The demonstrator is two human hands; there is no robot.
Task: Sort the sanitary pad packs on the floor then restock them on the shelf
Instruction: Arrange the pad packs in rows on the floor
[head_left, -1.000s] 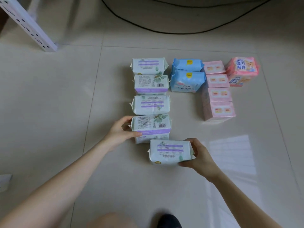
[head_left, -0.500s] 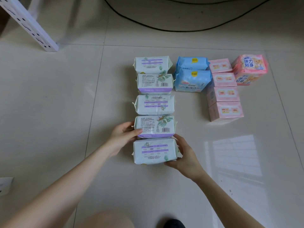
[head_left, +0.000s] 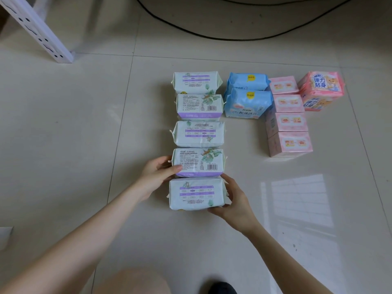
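Note:
Several white-and-purple pad packs lie in one column on the tiled floor. My right hand (head_left: 233, 201) grips the right end of the nearest pack (head_left: 196, 194), which sits at the column's near end. My left hand (head_left: 158, 174) rests against the left end of the pack behind it (head_left: 198, 162), thumb on its front corner. Two blue packs (head_left: 247, 103) sit to the right of the column's far end. A row of pink boxes (head_left: 287, 122) runs beside them, with a bright pink pack (head_left: 321, 90) at the far right.
A white perforated shelf post (head_left: 36, 30) slants at the top left. A black cable (head_left: 233, 37) curves over the floor behind the packs. A sunlit patch falls on the tiles at the right. My knee and a dark shoe show at the bottom edge.
My right hand slid the nearest pack leftward and forward until it lined up under the column. My left hand stayed on the pack behind it.

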